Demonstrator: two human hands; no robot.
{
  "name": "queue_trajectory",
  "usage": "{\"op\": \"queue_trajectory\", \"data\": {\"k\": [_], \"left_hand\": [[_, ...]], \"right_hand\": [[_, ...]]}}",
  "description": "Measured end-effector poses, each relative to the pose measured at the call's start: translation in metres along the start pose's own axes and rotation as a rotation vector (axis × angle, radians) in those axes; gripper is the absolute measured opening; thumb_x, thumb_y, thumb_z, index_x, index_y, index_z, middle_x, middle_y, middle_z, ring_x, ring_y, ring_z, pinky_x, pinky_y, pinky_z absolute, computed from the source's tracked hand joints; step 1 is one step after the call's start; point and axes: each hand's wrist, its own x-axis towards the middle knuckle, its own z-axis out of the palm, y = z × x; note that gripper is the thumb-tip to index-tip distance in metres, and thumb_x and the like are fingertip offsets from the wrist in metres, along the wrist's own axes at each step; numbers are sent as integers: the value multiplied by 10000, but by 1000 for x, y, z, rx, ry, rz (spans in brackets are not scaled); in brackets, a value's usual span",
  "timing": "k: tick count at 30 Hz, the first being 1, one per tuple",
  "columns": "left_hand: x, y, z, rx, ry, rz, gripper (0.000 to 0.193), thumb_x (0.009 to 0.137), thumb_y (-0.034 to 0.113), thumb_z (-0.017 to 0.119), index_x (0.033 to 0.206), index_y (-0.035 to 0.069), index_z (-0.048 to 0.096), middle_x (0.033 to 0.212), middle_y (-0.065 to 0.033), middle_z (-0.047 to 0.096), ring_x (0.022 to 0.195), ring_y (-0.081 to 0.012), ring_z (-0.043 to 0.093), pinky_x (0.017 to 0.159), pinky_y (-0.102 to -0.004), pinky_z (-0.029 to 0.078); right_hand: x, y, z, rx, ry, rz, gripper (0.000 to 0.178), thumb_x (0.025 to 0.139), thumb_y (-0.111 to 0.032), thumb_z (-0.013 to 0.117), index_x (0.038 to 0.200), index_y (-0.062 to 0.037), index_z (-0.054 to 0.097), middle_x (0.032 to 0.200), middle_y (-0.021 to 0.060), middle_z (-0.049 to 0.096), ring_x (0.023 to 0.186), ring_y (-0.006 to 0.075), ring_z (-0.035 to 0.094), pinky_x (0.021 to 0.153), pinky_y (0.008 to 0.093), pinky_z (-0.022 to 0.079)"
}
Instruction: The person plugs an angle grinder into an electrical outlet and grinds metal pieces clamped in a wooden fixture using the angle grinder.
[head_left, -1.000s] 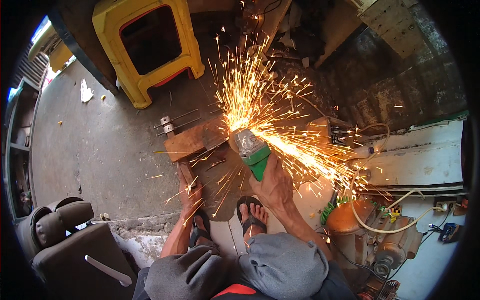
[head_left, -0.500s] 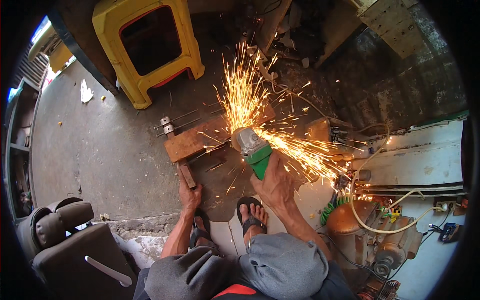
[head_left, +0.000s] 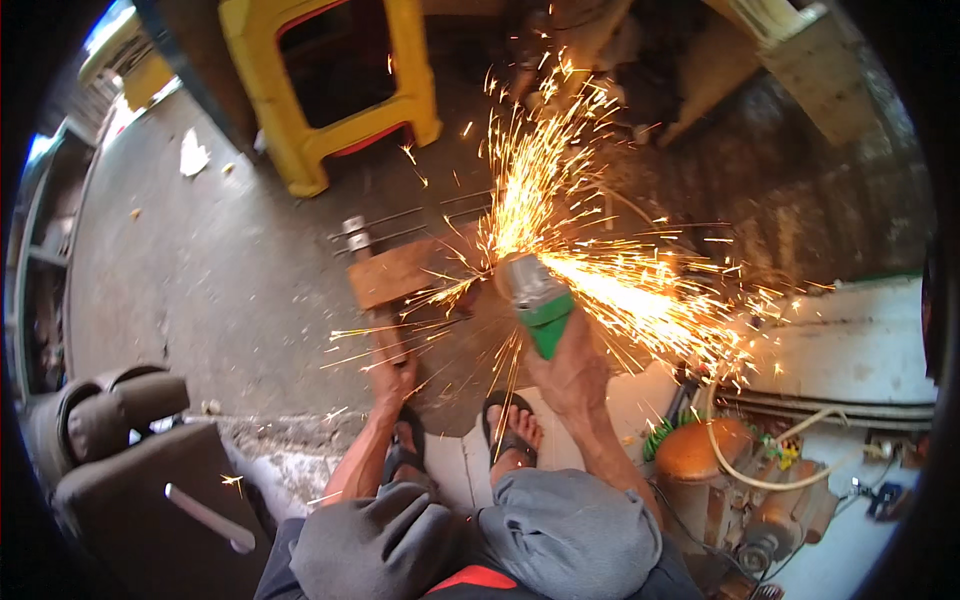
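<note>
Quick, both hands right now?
Left hand: closed around the near end of a rusty bar.
Right hand: closed around the green angle grinder.

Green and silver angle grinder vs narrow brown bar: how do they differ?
The green and silver angle grinder is bulky; the narrow brown bar is slim. The right hand holds the grinder; the left hand holds the bar. Shared: both are held.
</note>
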Motion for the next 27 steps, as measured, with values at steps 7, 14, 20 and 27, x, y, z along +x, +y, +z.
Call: {"op": "queue_trajectory", "data": {"k": [7,14,20,27], "left_hand": [[-13,56,-8,67,-51,-18,970,853,121,708,1652,191,162,1180,-297,668,1036,-467,680,839,-481,542],[-13,50,-7,-8,24,212,970,845,87,710,1649,156,170,1216,-272,666,1082,-432,682,899,-446,542],[-9,48,-8,33,-20,119,897,837,87,718,1612,85,265,1229,-267,664,1093,-432,680,910,-449,543],[-10,46,-9,24,29,229,932,839,82,716,1632,114,228,1196,-254,671,1068,-421,682,897,-442,540]], "right_hand": [[0,13,-3,-37,13,11,722,822,-286,758,1367,39,413,1067,291,651,910,492,672,775,570,534],[1,8,-7,-11,13,54,657,832,-279,743,1333,8,431,1122,311,635,943,510,663,784,583,539],[3,15,-3,11,46,0,618,831,-288,738,1291,-4,439,1115,317,629,925,522,655,774,598,531],[3,7,-6,-10,25,3,633,831,-287,745,1287,22,433,1097,313,615,903,520,656,754,588,532]]}}
